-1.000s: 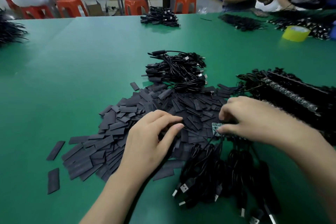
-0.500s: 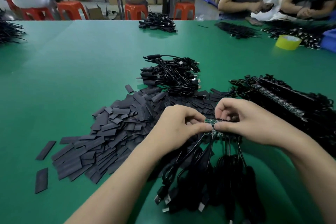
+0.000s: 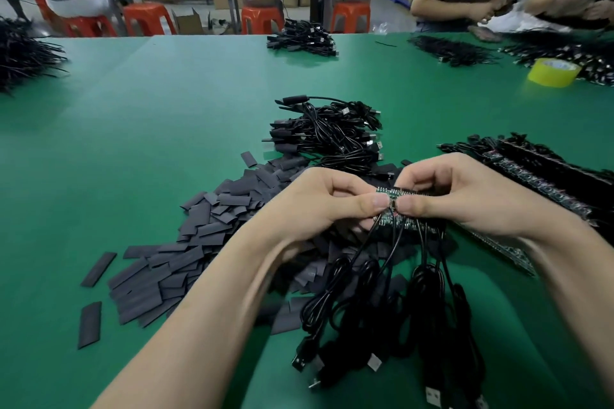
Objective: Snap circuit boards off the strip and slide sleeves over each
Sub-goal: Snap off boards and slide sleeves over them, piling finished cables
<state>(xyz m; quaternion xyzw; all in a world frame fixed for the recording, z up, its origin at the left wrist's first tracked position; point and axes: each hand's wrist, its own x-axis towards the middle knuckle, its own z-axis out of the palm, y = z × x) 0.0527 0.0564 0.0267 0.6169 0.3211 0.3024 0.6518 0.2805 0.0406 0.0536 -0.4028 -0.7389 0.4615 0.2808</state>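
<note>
Green circuit strip [image 3: 398, 194] pinched between both hands (thumbs [image 3: 378, 201] nearly touching).

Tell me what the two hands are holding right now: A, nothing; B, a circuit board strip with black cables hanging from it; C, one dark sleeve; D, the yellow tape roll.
B: both the left hand and right hand pinch the circuit board strip, its black cables dangling below.
</note>
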